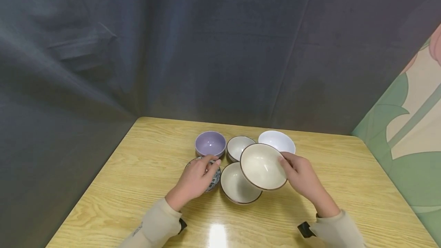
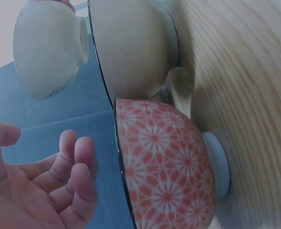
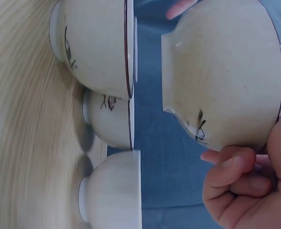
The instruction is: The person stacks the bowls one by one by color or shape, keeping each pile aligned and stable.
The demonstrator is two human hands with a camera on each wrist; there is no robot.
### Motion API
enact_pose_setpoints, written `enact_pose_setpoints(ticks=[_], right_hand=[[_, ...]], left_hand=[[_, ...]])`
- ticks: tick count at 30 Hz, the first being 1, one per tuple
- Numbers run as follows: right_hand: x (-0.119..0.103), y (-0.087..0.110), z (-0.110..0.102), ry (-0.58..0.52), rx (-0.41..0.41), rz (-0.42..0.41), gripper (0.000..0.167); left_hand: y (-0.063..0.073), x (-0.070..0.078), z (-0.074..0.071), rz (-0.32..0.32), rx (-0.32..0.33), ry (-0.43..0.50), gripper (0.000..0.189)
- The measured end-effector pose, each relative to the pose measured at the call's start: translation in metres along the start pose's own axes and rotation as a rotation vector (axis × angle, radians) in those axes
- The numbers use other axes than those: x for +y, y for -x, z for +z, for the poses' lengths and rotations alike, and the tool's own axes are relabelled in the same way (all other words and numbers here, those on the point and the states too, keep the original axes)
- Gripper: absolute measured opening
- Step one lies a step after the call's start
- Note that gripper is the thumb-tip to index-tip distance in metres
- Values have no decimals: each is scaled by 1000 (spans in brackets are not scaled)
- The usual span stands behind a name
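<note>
My right hand pinches the rim of a cream bowl with a brown edge, thumb inside and fingers beneath. The bowl is held tilted above the table, partly over another cream bowl. In the right wrist view, a small dark motif shows on the held bowl. My left hand hovers over a patterned bowl, which it partly covers. In the left wrist view, that bowl's outside has red and white flowers. The left fingers are loosely bent, apart from the rim, and hold nothing.
Behind stand a purple bowl, a smaller cream bowl and a white bowl, close together on the wooden table. A dark curtain hangs at the table's back edge.
</note>
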State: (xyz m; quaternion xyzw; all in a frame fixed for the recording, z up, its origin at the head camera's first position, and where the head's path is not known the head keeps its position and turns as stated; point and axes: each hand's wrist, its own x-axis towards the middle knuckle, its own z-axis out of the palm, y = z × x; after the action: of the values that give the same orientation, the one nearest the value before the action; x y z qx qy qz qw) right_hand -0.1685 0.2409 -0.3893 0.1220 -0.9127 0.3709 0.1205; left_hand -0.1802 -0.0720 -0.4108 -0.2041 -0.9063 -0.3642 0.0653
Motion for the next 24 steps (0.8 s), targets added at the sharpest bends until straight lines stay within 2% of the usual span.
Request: enact_pose_setpoints(ticks=[6, 14, 18, 24], right_hand=[[-3, -6, 11, -18, -22, -10, 28], [-5, -9, 26, -41, -44, -42, 25], [-6, -12, 32, -38, -46, -63, 23], [-6, -13, 40, -44, -61, -51, 22]], left_hand=[[0, -1, 1, 9, -11, 31, 49], [0, -2, 4, 6, -63, 111, 54], [-1, 0, 5, -3, -77, 119, 54], [0, -1, 7, -8, -73, 111, 52]])
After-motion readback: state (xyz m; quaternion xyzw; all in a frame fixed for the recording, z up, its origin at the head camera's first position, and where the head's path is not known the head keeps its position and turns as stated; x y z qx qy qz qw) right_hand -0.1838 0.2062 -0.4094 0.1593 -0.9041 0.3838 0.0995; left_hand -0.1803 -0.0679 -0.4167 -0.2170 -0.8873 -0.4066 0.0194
